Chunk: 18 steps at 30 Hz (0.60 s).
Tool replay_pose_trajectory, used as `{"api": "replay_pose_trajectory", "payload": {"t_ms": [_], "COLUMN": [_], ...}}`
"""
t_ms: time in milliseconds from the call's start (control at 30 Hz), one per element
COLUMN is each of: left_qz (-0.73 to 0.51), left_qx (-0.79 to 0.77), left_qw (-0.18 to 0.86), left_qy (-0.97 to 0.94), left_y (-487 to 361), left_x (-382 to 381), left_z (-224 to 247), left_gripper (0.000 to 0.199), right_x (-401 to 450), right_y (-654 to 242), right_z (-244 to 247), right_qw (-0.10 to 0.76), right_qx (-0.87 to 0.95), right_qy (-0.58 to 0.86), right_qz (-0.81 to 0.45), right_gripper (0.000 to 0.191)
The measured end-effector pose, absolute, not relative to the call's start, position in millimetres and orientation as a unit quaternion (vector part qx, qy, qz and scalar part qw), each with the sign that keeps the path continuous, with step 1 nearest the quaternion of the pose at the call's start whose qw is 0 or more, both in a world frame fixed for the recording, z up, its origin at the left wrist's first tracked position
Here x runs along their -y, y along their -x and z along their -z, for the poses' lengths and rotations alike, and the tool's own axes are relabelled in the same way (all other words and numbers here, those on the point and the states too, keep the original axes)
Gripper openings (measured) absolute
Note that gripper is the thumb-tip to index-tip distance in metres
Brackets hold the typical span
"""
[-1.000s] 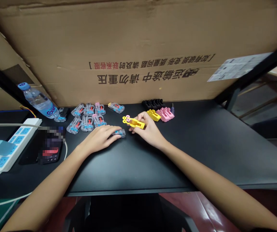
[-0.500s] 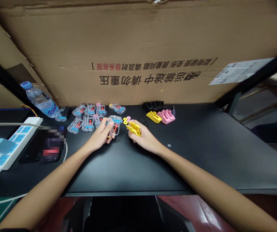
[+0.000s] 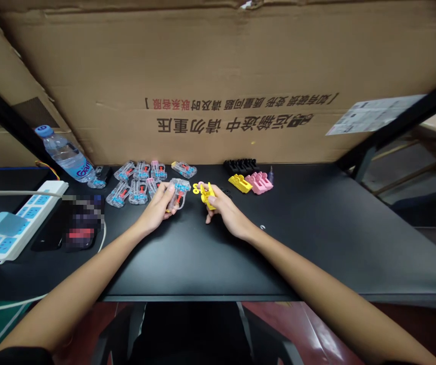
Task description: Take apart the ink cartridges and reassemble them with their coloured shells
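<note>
My left hand point(image 3: 160, 204) is closed around a small clear plastic toy gun point(image 3: 180, 188) with blue inner parts and a red trigger-like piece. In my right hand point(image 3: 228, 209), a yellow plastic clip-shaped part point(image 3: 208, 196) is pinched between thumb and fingers, its two prongs pointing up. A small gap separates the two held things. Just behind them lie small yellow rings point(image 3: 195, 188) and a pink ring, partly hidden by the yellow part. Small black rings point(image 3: 226, 192) lie beyond my right hand.
Several similar clear toy guns point(image 3: 138, 192) lie in rows at left. Black point(image 3: 241, 166), yellow point(image 3: 240, 183) and pink parts point(image 3: 259, 182) sit at the back right. A water bottle point(image 3: 66, 156), power strip point(image 3: 24, 223) and phone point(image 3: 46, 237) occupy the left. Cardboard point(image 3: 218, 61) walls the back.
My right hand has turned the yellow part from a slanted, flatter pose to a more upright one. My left hand keeps hold of the clear toy gun, nearly still.
</note>
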<state>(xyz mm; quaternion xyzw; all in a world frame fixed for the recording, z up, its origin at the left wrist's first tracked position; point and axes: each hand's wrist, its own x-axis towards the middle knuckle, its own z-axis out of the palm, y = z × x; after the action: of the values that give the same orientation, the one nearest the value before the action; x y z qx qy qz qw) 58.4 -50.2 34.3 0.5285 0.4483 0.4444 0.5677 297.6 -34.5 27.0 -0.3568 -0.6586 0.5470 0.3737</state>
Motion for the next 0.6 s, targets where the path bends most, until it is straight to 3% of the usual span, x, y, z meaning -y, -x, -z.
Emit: {"api": "replay_pose_trajectory", "payload": {"t_ms": [367,600], "left_qz": [-0.435,-0.434], "left_qx": [-0.396,-0.391], "left_qw": [0.604,0.570], "left_qy": [-0.538,-0.578], "left_y": [-65,-66], "left_x": [57,58], "left_z": [-31,-29], "left_gripper": [0.055,0.050], "right_x": [36,46], "right_y": [-287,-287], "right_z": [-26,-34], "right_qw": [0.371,0.367], "right_qx": [0.690,0.702], "right_qy": [0.372,0.363], "right_qz": [-0.497,-0.491], "right_gripper": [0.049,0.050]}}
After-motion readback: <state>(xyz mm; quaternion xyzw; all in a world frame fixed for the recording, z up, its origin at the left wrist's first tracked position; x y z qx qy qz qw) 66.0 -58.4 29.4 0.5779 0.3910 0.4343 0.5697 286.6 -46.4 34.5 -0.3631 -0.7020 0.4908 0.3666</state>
